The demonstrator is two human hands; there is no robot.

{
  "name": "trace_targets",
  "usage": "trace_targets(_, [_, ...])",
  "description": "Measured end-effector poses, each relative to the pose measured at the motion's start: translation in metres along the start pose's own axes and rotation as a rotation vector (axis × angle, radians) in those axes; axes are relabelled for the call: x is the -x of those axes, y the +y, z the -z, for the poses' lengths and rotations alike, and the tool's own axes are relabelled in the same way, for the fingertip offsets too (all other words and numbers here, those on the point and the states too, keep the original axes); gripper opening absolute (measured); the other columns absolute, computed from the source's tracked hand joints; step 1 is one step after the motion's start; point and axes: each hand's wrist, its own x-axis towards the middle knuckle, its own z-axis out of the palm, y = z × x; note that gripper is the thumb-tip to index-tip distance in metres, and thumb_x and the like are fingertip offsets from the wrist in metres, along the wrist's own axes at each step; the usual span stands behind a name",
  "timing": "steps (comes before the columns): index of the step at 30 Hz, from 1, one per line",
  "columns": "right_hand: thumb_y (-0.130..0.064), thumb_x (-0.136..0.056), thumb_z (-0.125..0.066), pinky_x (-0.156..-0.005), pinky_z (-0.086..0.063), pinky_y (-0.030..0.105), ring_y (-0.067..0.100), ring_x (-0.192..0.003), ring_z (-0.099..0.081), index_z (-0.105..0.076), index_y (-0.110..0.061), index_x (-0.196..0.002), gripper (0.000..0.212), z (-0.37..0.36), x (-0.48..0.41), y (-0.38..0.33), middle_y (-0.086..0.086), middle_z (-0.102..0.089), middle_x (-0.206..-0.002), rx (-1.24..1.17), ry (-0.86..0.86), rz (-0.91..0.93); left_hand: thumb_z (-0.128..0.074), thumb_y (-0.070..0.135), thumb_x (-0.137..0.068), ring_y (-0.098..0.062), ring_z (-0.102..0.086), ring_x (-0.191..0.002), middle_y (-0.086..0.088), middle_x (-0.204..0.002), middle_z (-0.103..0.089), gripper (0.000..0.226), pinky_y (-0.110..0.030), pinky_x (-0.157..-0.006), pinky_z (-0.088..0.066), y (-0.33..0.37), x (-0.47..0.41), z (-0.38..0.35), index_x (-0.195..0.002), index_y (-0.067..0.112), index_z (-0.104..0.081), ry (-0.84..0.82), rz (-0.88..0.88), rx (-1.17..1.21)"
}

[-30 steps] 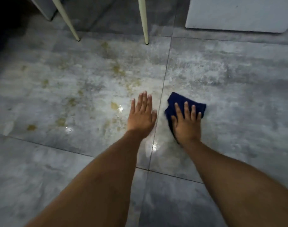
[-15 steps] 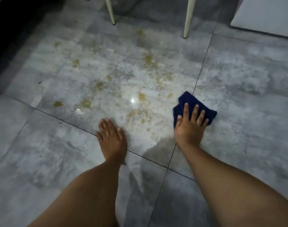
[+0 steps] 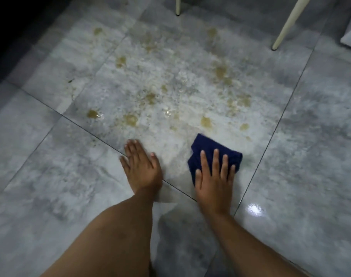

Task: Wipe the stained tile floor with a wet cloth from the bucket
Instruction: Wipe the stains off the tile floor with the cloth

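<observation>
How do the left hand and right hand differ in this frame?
The right hand presses on the blue cloth; the left hand rests on bare tile. The right hand's fingers are spread apart; the left hand's lie close together. Both are flat, palm down, with fingers pointing toward the stains.

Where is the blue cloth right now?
Head view, right of centre: the dark blue cloth lies on the tile floor under the right hand, below the yellowish stains.
</observation>
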Motion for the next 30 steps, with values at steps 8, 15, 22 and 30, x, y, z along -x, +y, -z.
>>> trace_targets(8, [-0.045, -0.098, -0.022, -0.118, -0.005, 0.048, 0.032, -0.146, -0.015, -0.022, -0.032, -0.151, 0.055, 0.010, -0.054, -0.018, 0.006, -0.018, -0.159, 0.075, -0.202, 0.378, -0.010, 0.043, -0.099, -0.015, 0.019, -0.145, -0.005, -0.160, 0.014, 0.064, -0.041, -0.119, 0.010, -0.001, 0.001, 0.002, -0.152, 0.014, 0.010, -0.018, -0.005, -0.005])
trace_targets(15, [-0.046, -0.101, -0.016, -0.118, 0.003, 0.047, 0.027, -0.148, 0.007, 0.007, -0.027, -0.153, 0.060, 0.059, -0.131, 0.037, 0.005, 0.008, -0.161, 0.240, -0.325, 0.309, -0.010, 0.043, -0.097, -0.015, 0.019, -0.145, -0.004, -0.160, 0.015, 0.066, -0.043, -0.118, 0.011, 0.001, 0.001, 0.002, -0.152, 0.014, 0.010, -0.026, 0.009, -0.001])
trace_targets(22, [-0.042, -0.097, -0.031, -0.114, 0.012, 0.052, 0.027, -0.147, 0.015, 0.008, -0.038, -0.151, 0.067, 0.057, -0.136, 0.006, -0.001, 0.012, -0.161, 0.152, -0.401, 0.328, -0.014, 0.043, -0.100, -0.014, 0.023, -0.144, -0.004, -0.159, 0.018, 0.064, -0.041, -0.117, 0.016, 0.074, 0.005, 0.007, -0.151, 0.014, 0.013, -0.051, -0.180, 0.071])
trace_targets(30, [-0.037, -0.089, -0.018, -0.119, 0.001, 0.049, 0.033, -0.147, -0.002, -0.010, -0.031, -0.153, 0.065, 0.082, -0.147, 0.109, 0.006, -0.008, -0.161, 0.158, -0.194, 0.046, -0.017, 0.039, -0.097, -0.016, 0.021, -0.144, -0.009, -0.160, 0.009, 0.064, -0.041, -0.116, 0.018, 0.138, -0.012, -0.021, -0.149, 0.011, 0.010, -0.074, -0.360, 0.088])
